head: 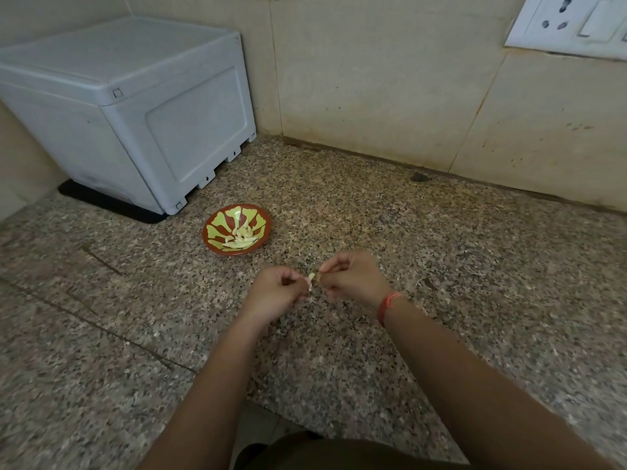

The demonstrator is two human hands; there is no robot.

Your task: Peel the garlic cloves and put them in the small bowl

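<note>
Speckled brown-and-grey granite forms the counter [441, 266], and just above it, near the middle of the view, the person's two hands come together. The left hand [276, 291] has its fingers curled inward and pinches one end of a small pale garlic clove [311, 278]. The right hand [353, 279], its fingers curled the same way, pinches the other end, so the garlic clove sits between the two sets of fingertips; whether it is clear of the counter cannot be told. A thin orange-red thread band [386, 303] circles the right wrist. Beyond the hands and a little to the left, apart from them, the small round bowl [220, 225], red-brown with a yellow-green petal pattern, rests on the counter. A heap of pale peeled cloves [242, 237] lies in its bottom. Behind the bowl, in the corner, a large grey plastic box [135, 106] with a closed lid stands on a black mat [101, 201]; the small dark marks near its feet are too small to read. Beige wall tiles [373, 79] rise at the back of the counter, and a white switch-and-socket plate [573, 22] is set into them at the upper right. A small dark spot [420, 178] lies on the counter close to the foot of the wall.
</note>
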